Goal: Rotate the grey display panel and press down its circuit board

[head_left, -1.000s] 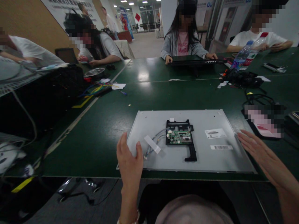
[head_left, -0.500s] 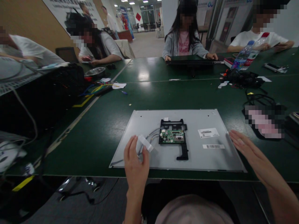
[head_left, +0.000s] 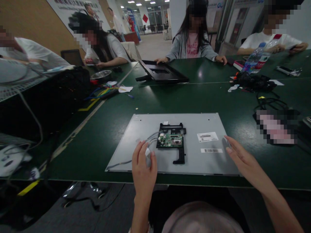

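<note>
Left hand [head_left: 144, 166] curls by the cables [head_left: 153, 136], right hand [head_left: 239, 153] sits at the edge of the grey panel [head_left: 191, 139]; whether either grips, I can't tell. The panel lies flat on the green table [head_left: 104, 136], near side, carrying a circuit board [head_left: 171, 140] in a black frame [head_left: 181, 153] and two white labels [head_left: 207, 137]. Fingers partly hide a white strip [head_left: 147, 152]; label print's unreadable.

no text is legible: the white label [head_left: 207, 137] and barcode sticker [head_left: 211, 150] on the grey panel [head_left: 143, 129] are too blurred.
</note>
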A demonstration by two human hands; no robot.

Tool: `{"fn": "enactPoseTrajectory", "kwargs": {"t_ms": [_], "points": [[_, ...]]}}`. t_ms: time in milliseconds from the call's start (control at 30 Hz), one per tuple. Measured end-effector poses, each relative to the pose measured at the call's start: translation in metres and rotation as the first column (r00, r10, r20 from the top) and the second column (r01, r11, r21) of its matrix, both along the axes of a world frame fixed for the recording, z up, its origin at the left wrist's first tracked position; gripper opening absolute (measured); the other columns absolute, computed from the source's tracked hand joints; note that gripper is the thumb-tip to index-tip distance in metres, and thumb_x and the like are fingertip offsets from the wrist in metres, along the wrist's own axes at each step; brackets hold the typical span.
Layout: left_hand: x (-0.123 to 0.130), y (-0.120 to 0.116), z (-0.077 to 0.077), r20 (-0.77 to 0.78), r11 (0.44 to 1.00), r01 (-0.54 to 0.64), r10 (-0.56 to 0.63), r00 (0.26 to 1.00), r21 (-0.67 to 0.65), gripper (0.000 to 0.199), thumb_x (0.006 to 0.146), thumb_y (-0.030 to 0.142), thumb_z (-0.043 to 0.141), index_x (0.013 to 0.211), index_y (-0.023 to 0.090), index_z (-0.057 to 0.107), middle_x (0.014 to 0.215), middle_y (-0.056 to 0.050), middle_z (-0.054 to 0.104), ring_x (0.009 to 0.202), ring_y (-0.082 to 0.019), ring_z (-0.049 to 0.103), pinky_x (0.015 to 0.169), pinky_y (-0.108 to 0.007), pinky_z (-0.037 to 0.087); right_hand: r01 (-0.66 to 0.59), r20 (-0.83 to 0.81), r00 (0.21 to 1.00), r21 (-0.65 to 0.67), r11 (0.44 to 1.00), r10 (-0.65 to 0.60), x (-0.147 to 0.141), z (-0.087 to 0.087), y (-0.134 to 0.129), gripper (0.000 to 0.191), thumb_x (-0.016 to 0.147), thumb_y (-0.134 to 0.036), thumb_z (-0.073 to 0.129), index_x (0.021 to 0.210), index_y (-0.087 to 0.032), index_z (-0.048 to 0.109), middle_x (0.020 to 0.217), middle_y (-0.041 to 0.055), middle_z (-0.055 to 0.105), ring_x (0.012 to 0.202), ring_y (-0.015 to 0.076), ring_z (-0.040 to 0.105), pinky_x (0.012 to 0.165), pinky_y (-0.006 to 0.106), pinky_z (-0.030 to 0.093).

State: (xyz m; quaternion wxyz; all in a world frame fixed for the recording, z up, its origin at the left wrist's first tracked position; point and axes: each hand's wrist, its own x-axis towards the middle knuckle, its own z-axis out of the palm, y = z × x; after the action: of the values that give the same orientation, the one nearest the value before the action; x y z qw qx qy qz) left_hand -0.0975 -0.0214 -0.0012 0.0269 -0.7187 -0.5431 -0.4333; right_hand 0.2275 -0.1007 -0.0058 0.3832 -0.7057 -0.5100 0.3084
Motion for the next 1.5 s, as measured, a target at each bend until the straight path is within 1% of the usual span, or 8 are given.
{"fn": "enactPoseTrajectory", "kwargs": {"t_ms": [133,333,467,667,800,1067,1367,1500], "points": [[0.001,0.0,-0.001,0.004,1.0,-0.009,0.009,1.0,-0.003,0.035,0.093,0.018,0.052,0.127,0.016,0.054,0.132,-0.015,0.056,0.13,-0.024,0.05,0.112,-0.043,0.04,-0.075,0.131,0.989,0.041,0.996,0.069,-0.01,0.0,0.004,0.055,0.096,-0.052,0.043,0.144,-0.026,0.042,0.151,0.0079,0.046,0.139,0.0271,0.041,0.117,0.052,0.028],[0.006,-0.001,0.0,-0.009,1.0,-0.003,0.003,1.0,0.009,0.034,0.093,0.018,0.052,0.126,0.016,0.055,0.131,-0.013,0.057,0.129,-0.023,0.05,0.111,-0.042,0.04,-0.164,0.313,0.941,0.1,0.981,0.126,-0.026,-0.006,0.008,0.052,0.096,-0.048,0.045,0.143,-0.025,0.044,0.153,0.0097,0.042,0.145,0.0284,0.031,0.116,0.054,0.028],[0.01,-0.003,0.0,-0.006,1.0,-0.006,0.006,1.0,0.005,0.035,0.093,0.019,0.051,0.127,0.017,0.054,0.132,-0.014,0.057,0.13,-0.024,0.05,0.111,-0.044,0.04,-0.224,0.403,0.899,0.082,0.971,0.173,-0.034,-0.01,0.01,0.046,0.096,-0.045,0.046,0.138,-0.026,0.051,0.155,0.0099,0.039,0.146,0.0306,0.027,0.114,0.056,0.032],[0.016,-0.006,-0.001,-0.005,1.0,-0.005,0.005,1.0,-0.004,0.034,0.093,0.019,0.05,0.126,0.016,0.055,0.131,-0.014,0.057,0.13,-0.024,0.05,0.111,-0.043,0.039,-0.315,0.474,0.841,0.035,0.949,0.261,-0.048,0.0,0.016,0.047,0.096,-0.039,0.046,0.139,-0.021,0.052,0.158,0.013,0.033,0.145,0.0315,0.029,0.113,0.053,0.035],[0.021,-0.007,0.0,0.001,1.0,-0.006,0.006,1.0,-0.008,0.034,0.094,0.02,0.05,0.127,0.016,0.055,0.131,-0.014,0.057,0.13,-0.024,0.05,0.111,-0.043,0.04,-0.374,0.538,0.782,-0.002,0.927,0.316,-0.06,0.004,0.02,0.048,0.094,-0.038,0.049,0.14,-0.021,0.052,0.16,0.0137,0.028,0.147,0.033,0.024,0.113,0.052,0.035],[0.026,-0.009,-0.001,0.005,1.0,-0.012,0.012,1.0,-0.005,0.032,0.093,0.02,0.05,0.124,0.015,0.056,0.13,-0.014,0.058,0.129,-0.025,0.051,0.11,-0.044,0.041,-0.397,0.618,0.718,-0.014,0.918,0.32,-0.074,0.006,0.024,0.053,0.094,-0.038,0.052,0.143,-0.02,0.049,0.16,0.0182,0.024,0.147,0.036,0.021,0.11,0.053,0.037],[0.031,-0.01,-0.002,0.009,1.0,-0.004,0.004,1.0,-0.027,0.033,0.093,0.021,0.051,0.125,0.016,0.055,0.13,-0.015,0.057,0.13,-0.025,0.049,0.11,-0.044,0.04,-0.394,0.645,0.705,0.01,0.919,0.296,-0.093,0.007,0.03,0.053,0.092,-0.035,0.054,0.142,-0.018,0.05,0.159,0.0198,0.028,0.146,0.0378,0.024,0.111,0.054,0.035],[0.034,-0.01,-0.004,0.008,0.998,-0.059,0.059,0.998,-0.025,0.032,0.092,0.022,0.051,0.123,0.016,0.056,0.127,-0.015,0.059,0.127,-0.026,0.052,0.108,-0.045,0.041,-0.388,0.639,0.712,0.014,0.921,0.291,-0.102,0.007,0.032,0.053,0.092,-0.033,0.054,0.142,-0.016,0.05,0.158,0.0208,0.029,0.146,0.0381,0.023,0.111,0.056,0.034]]}}
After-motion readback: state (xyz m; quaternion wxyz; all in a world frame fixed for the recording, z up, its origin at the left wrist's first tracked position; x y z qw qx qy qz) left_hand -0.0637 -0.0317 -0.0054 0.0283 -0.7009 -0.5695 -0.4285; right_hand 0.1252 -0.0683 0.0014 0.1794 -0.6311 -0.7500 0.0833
